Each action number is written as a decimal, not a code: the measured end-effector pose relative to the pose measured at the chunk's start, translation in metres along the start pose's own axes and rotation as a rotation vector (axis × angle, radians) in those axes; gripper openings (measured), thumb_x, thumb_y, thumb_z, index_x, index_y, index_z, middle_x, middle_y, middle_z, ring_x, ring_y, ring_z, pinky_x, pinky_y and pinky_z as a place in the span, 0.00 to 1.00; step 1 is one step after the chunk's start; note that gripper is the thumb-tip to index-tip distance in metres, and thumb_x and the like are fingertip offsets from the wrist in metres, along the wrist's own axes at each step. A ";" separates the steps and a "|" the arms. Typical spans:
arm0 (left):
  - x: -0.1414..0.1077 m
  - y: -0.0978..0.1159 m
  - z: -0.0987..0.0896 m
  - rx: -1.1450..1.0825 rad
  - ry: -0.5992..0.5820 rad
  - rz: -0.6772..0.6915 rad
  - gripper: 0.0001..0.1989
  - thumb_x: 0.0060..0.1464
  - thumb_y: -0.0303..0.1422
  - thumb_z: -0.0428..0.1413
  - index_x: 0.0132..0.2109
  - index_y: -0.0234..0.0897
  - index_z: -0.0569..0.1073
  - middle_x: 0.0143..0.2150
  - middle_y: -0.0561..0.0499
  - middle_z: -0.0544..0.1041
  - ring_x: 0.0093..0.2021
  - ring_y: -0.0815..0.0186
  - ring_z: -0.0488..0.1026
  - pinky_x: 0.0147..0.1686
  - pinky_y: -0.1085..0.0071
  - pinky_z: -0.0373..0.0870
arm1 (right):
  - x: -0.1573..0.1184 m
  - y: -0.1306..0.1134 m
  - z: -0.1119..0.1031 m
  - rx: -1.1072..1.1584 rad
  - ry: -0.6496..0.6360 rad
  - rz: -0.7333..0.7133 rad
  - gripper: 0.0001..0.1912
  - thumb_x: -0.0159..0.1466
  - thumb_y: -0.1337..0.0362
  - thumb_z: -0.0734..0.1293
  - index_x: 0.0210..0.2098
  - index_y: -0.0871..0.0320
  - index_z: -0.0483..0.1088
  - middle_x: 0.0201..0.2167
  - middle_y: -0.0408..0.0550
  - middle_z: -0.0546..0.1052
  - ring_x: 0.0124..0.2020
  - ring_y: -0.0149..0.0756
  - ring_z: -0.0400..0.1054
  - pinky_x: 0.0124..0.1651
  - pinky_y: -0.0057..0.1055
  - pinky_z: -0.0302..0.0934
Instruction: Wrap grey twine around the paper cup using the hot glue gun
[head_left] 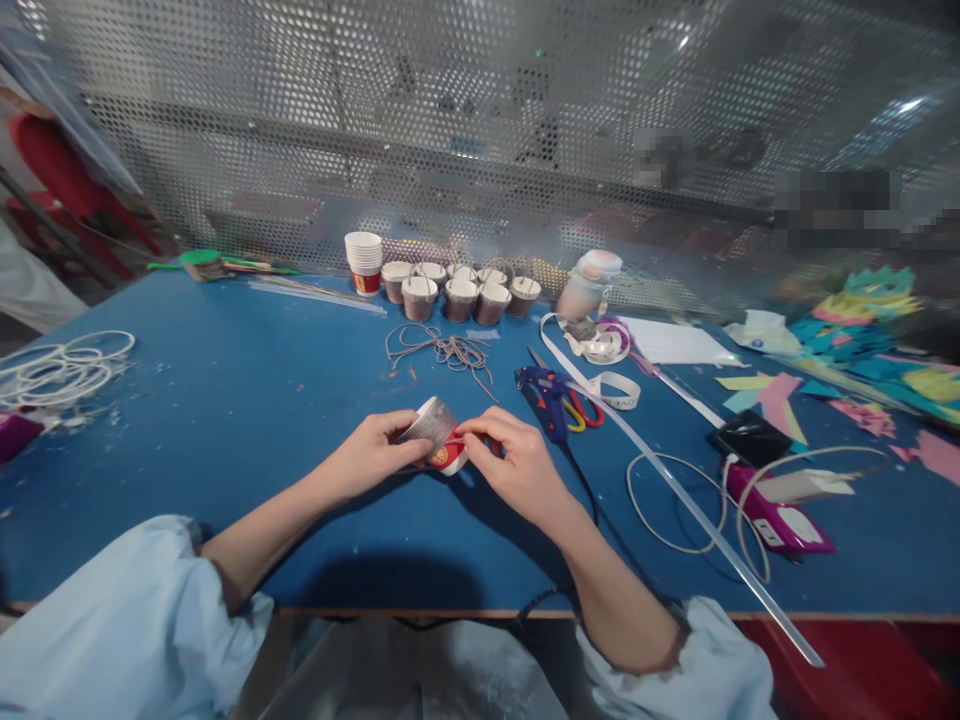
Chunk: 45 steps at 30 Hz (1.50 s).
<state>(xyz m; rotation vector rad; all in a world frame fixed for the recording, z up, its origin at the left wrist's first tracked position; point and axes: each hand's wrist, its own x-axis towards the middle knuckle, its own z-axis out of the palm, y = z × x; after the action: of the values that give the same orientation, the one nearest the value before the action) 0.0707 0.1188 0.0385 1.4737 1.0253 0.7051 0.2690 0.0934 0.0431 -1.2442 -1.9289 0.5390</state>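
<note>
Paper cup (437, 432), held tilted between our two hands just above the near middle of the desk (247, 400), marks the centre of our clock, with twelve pointing away from us. Largest is the perforated metal screen (285, 150) standing across the far side, then the blue desk itself. Coloured paper pieces (862, 320) lie heaped toward two o'clock, and a long clear strip (675, 485) slants from one o'clock down to four, its lower end past our edge. White cord (67, 370) is coiled between nine and ten; the magenta power strip (784, 515) sits between three and four. At twelve, small wrapped cups (460, 298) stand upright in a cluster, just beside the stacked white cups (364, 258) at eleven. The blue glue gun (551, 390) lies between two and three, near the scissors (583, 410). Thin grey-brown string (450, 348) is tangled at twelve, nearer us than the cluster. Our left hand (379, 450) has its fingers wrapped round the cup's grey covered part; our right hand (517, 460) has its fingers pinched together at the red part, on something too small for us to tell.
</note>
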 end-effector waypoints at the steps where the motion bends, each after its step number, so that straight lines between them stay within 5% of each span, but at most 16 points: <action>1: 0.000 -0.001 0.000 0.010 0.001 0.009 0.11 0.47 0.36 0.57 0.36 0.31 0.74 0.30 0.50 0.75 0.32 0.65 0.72 0.35 0.69 0.69 | 0.000 0.000 -0.001 -0.001 -0.010 0.001 0.09 0.63 0.68 0.63 0.36 0.56 0.76 0.29 0.44 0.73 0.25 0.28 0.63 0.30 0.27 0.58; 10: -0.001 0.000 0.006 0.031 0.003 0.029 0.13 0.45 0.33 0.59 0.38 0.30 0.72 0.28 0.54 0.71 0.26 0.72 0.65 0.27 0.75 0.63 | -0.001 0.001 0.000 -0.100 0.005 -0.086 0.07 0.62 0.68 0.65 0.35 0.55 0.76 0.31 0.45 0.74 0.33 0.32 0.68 0.34 0.28 0.59; 34: -0.001 -0.007 0.005 0.321 0.021 0.221 0.07 0.46 0.29 0.53 0.34 0.32 0.72 0.30 0.52 0.73 0.32 0.68 0.68 0.35 0.72 0.65 | -0.002 0.004 0.009 -0.126 0.089 -0.023 0.05 0.60 0.69 0.66 0.30 0.56 0.74 0.26 0.41 0.71 0.26 0.28 0.64 0.30 0.26 0.55; 45: -0.001 0.001 0.004 0.104 -0.028 -0.022 0.09 0.47 0.31 0.54 0.37 0.32 0.72 0.29 0.53 0.72 0.26 0.71 0.68 0.28 0.73 0.66 | -0.002 -0.001 0.004 0.005 0.003 -0.003 0.07 0.64 0.67 0.63 0.30 0.56 0.72 0.27 0.42 0.69 0.27 0.29 0.63 0.30 0.26 0.56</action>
<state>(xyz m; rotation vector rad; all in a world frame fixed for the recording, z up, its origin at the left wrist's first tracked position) 0.0738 0.1157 0.0391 1.5552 1.0688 0.6216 0.2660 0.0914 0.0409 -1.2382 -1.9250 0.5397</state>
